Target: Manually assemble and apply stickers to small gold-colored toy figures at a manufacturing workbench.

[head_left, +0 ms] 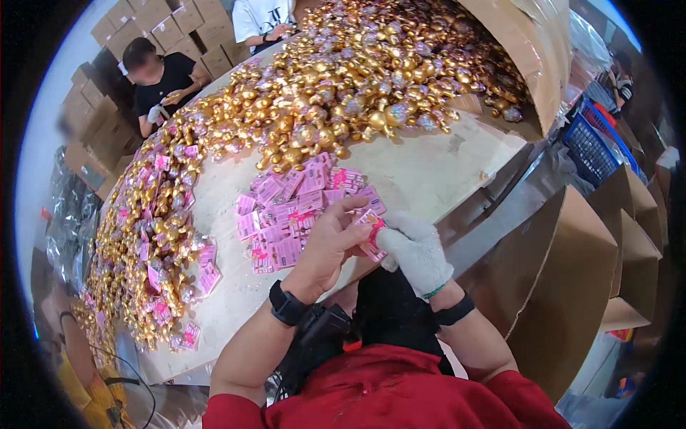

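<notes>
My left hand point(330, 242) is bare, with a black band on the wrist, and its fingers pinch a small pink card point(371, 227). My right hand point(416, 248), in a white knit glove, grips the same card from the right. Both hands meet at the near edge of the pale table point(436, 168). Just beyond them lies a loose pile of pink cards point(293, 207). A big heap of gold and pink glittery figurines point(357, 79) covers the far part of the table.
More gold figurines mixed with pink cards point(153, 229) run along the table's left side. An open brown carton point(572, 272) stands at my right, a blue crate point(597, 139) behind it. Other people point(161, 79) work at the far side, with stacked cartons point(171, 25) behind.
</notes>
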Tool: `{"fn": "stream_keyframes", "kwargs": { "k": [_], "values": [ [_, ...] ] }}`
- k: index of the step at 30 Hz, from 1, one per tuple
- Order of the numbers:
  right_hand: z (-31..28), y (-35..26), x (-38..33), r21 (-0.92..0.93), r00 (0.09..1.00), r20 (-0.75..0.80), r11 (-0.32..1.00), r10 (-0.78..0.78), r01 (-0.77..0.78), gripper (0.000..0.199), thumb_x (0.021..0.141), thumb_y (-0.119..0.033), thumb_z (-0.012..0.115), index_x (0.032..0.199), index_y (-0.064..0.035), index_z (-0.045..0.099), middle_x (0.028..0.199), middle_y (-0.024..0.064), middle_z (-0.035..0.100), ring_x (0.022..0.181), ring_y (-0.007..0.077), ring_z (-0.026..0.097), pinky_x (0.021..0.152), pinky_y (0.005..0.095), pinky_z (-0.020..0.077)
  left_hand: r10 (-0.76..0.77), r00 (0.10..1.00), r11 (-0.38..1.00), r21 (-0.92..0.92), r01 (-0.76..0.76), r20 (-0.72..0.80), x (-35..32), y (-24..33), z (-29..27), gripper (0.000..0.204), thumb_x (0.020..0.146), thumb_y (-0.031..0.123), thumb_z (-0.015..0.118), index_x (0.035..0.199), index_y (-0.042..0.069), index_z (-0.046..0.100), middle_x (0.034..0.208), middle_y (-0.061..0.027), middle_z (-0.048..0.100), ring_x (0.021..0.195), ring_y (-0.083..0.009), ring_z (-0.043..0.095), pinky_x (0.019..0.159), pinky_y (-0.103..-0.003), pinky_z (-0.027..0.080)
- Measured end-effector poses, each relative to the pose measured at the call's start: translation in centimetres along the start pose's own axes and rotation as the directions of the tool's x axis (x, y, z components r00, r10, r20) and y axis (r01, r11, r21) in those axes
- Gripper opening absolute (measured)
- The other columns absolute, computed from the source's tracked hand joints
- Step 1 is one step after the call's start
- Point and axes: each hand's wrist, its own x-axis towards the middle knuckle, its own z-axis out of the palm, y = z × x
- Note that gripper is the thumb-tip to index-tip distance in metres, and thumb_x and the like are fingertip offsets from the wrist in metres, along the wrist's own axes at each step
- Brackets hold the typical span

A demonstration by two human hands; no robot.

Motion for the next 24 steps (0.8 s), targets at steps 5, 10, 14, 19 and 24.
{"fn": "stream_keyframes", "kwargs": {
  "k": [5, 10, 14, 19, 24],
  "values": [
    [-0.1, -0.4, 0.2, -0.145, 0.989, 0.143, 0.988, -0.036, 0.057, 0.012, 0.082, -0.008, 0.057, 0.088, 0.0014, 0.061, 0.071, 0.0024, 0.054, 0.055, 0.0080, 0.051, 0.046, 0.0236, 0.0407, 0.033, 0.995, 0.994, -0.111, -0.023, 0.094, -0.9, 0.8, -1.2, 0.042, 0.088, 0.003, 0.060, 0.128, 0.001, 0.047, 0.105, -0.0056, 0.059, 0.092, -0.0152, 0.061, 0.082, -0.030, 0.051],
    [0.4, -0.3, -0.1, -0.150, 0.985, 0.165, 0.985, -0.058, 0.083, 0.010, 0.082, -0.008, 0.057, 0.084, 0.0015, 0.060, 0.069, 0.0020, 0.053, 0.053, 0.0085, 0.051, 0.046, 0.0237, 0.0407, -0.023, 0.992, 0.997, -0.073, 0.032, 0.121, -1.5, 1.6, -3.0, 0.029, 0.088, 0.005, 0.060, 0.116, -0.001, 0.057, 0.103, -0.0041, 0.061, 0.086, -0.0124, 0.060, 0.077, -0.027, 0.050],
    [0.4, -0.2, -0.5, -0.207, 0.981, 0.186, 0.973, -0.064, 0.103, 0.012, 0.083, -0.009, 0.057, 0.086, 0.0008, 0.062, 0.069, 0.0017, 0.052, 0.055, 0.0083, 0.052, 0.046, 0.0228, 0.0412, -0.090, 0.984, 0.980, 0.190, 0.059, 0.157, -2.0, 2.1, -3.3, 0.021, 0.090, 0.009, 0.059, 0.110, 0.003, 0.060, 0.092, -0.0002, 0.061, 0.076, -0.0068, 0.057, 0.064, -0.022, 0.048],
    [0.5, -0.9, -1.2, -0.244, 0.977, 0.214, 0.967, -0.016, 0.069, 0.014, 0.084, -0.011, 0.058, 0.092, -0.0008, 0.065, 0.070, 0.0019, 0.053, 0.058, 0.0075, 0.053, 0.048, 0.0227, 0.0419, -0.141, 0.976, 0.981, 0.154, 0.116, 0.163, -2.6, 1.9, -3.4, 0.015, 0.091, 0.015, 0.060, 0.103, 0.007, 0.061, 0.080, 0.0024, 0.058, 0.061, -0.0038, 0.053, 0.050, -0.020, 0.043],
    [0.1, -1.2, -1.2, -0.262, 0.970, 0.241, 0.965, 0.043, 0.023, 0.019, 0.083, -0.013, 0.062, 0.098, -0.0010, 0.064, 0.079, 0.0020, 0.057, 0.059, 0.0062, 0.054, 0.050, 0.0223, 0.0434, -0.018, 0.998, 0.980, 0.198, 0.007, 0.052, -3.1, 2.2, -3.6, 0.007, 0.086, 0.008, 0.063, 0.089, 0.006, 0.058, 0.073, 0.0015, 0.054, 0.058, -0.0057, 0.052, 0.049, -0.021, 0.041]
  ]
}}
